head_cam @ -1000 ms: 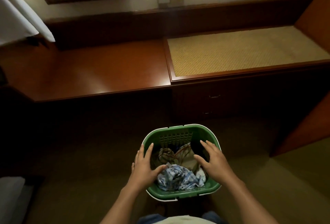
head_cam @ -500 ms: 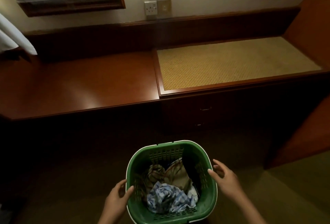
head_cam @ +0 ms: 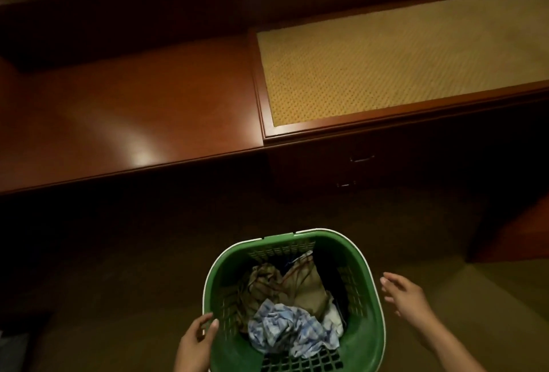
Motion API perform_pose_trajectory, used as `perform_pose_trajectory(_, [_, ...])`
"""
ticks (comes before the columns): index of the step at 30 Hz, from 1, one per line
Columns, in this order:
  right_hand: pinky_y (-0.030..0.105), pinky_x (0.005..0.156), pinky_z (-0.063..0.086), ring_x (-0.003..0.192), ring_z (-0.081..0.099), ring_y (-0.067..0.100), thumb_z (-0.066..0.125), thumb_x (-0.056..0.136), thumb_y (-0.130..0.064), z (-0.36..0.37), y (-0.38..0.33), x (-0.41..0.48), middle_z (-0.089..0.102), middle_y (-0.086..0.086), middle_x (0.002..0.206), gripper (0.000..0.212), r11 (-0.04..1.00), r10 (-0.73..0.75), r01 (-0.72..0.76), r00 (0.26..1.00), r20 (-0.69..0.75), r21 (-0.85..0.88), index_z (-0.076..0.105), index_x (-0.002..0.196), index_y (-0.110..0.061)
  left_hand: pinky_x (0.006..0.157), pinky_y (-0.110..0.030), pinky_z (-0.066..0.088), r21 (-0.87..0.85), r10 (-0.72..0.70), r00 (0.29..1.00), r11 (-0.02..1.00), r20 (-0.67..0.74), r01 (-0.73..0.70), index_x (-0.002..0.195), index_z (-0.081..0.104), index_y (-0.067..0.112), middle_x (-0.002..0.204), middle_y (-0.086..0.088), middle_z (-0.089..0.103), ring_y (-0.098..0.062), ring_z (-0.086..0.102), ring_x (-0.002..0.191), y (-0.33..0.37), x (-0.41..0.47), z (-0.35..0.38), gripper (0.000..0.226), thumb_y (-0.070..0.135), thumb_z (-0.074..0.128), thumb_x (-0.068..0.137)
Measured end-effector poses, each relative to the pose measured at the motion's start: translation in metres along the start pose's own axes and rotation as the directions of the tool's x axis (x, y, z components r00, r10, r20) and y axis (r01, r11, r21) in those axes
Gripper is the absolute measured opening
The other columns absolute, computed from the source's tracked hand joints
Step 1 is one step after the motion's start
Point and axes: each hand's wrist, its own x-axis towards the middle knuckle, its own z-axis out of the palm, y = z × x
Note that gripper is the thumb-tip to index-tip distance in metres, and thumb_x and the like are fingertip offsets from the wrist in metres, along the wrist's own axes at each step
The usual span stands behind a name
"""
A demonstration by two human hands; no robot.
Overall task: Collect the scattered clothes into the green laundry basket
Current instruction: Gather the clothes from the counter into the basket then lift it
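Left hand curls on left rim of basket, thumb inside. Right hand loose, fingers out, just beside right rim, not touching. Hands apart, basket between them.

Basket is probably light: thin plastic, holes in walls, may bend a bit. Best hold is rim, both sides, so it won't tip. Clothes inside are soft and squishy, can't break.

Basket is green, pale edge, round corners. Blue cloth on top, checked and crumpled. Tan ones behind.

Basket is low over floor, close to me. Can't tell if it rests there. Tabletop further off.
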Motion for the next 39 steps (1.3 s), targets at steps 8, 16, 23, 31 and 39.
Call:
perform_pose_trajectory(8, [0.053, 0.101, 0.051, 0.125, 0.057, 0.033, 0.042, 0.096, -0.06, 0.051, 0.047, 0.08, 0.05, 0.009, 0.149, 0.062, 0.997, 0.075, -0.075, 0.997, 0.023, 0.011, 0.039, 0.152, -0.035, 0.1, -0.054, 0.049, -0.054, -0.072, 0.997, 0.996, 0.024, 0.073, 0.152, 0.037, 0.027, 0.144, -0.017, 0.051, -0.039, 0.056, 0.121, -0.026, 0.099, 0.026, 0.057, 0.054, 0.033, 0.102])
perform_pose_trajectory(16, [0.053, 0.085, 0.058, 0.104, 0.067, 0.033, 0.041, 0.107, -0.029, 0.04, 0.04, 0.069, 0.063, 0.006, 0.123, 0.046, 0.987, 0.114, -0.123, 0.99, 0.088, 0.105, 0.036, 0.153, -0.037, 0.08, -0.038, 0.054, -0.174, -0.072, 0.996, 0.981, 0.058, 0.081, 0.141, 0.049, 0.027, 0.129, -0.013, 0.064, -0.028, 0.065, 0.102, -0.038, 0.096, 0.017, 0.04, 0.044, 0.039, 0.107])
perform_pose_trajectory(23, [0.045, 0.088, 0.052, 0.109, 0.062, 0.022, 0.045, 0.104, -0.044, -0.003, -0.017, -0.004, 0.06, -0.001, 0.134, 0.041, 0.999, -0.02, 0.017, 0.995, 0.095, 0.038, 0.047, 0.145, -0.041, 0.062, -0.039, 0.059, -0.136, -0.027, 0.997, 0.99, 0.077, 0.038, 0.146, 0.047, 0.026, 0.114, -0.022, 0.067, -0.019, 0.061, 0.067, 0.009, 0.017, -0.036, 0.042, 0.04, 0.035, 0.109])
perform_pose_trajectory(31, [0.048, 0.093, 0.045, 0.103, 0.063, 0.024, 0.052, 0.098, -0.052, -0.072, -0.103, -0.166, 0.071, -0.004, 0.116, 0.029, 0.957, -0.284, 0.284, 0.959, -0.009, 0.055, 0.071, 0.116, -0.04, 0.052, -0.028, 0.05, -0.137, 0.184, 0.983, 0.974, 0.005, -0.182, 0.127, 0.063, 0.032, 0.096, -0.007, 0.073, -0.019, 0.068, 0.07, 0.044, -0.129, -0.14, 0.036, 0.046, 0.038, 0.107])
perform_pose_trajectory(39, [0.038, 0.075, 0.044, 0.078, 0.063, 0.028, 0.052, 0.099, -0.047, -0.115, -0.145, -0.263, 0.073, 0.008, 0.087, 0.031, 0.904, -0.419, 0.409, 0.906, 0.066, 0.122, 0.076, 0.105, -0.029, 0.084, -0.041, 0.055, -0.141, 0.409, 0.909, 0.898, -0.085, -0.417, 0.12, 0.065, 0.041, 0.114, 0.001, 0.073, -0.025, 0.069, 0.109, 0.056, -0.198, -0.202, 0.033, 0.052, 0.043, 0.099])
